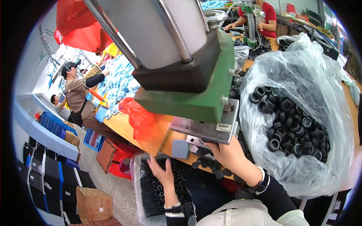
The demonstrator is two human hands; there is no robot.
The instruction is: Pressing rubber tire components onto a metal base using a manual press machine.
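Observation:
My left hand (163, 174) is open with fingers spread, holding nothing, above a plastic-lined container (136, 188) of small black rings (181, 184). At the green and grey press (188, 101), my right hand (233, 156) reaches to the lower tooling, just under the steel plate (205, 130). Its fingers are drawn together at the tooling; their tips are partly hidden, and what they hold cannot be made out. Black round parts (211, 164) cluster along the table edge beside that hand. A small grey block (180, 149) sits left of the tooling.
A big clear plastic bag (260, 162) of black rings (294, 128) stands on the right. Red plastic (137, 116) and blue-white pieces (122, 77) lie on the wooden table (151, 130). Co-workers (77, 90) work left and behind. A red stool (118, 158) and cardboard box (94, 205) are left.

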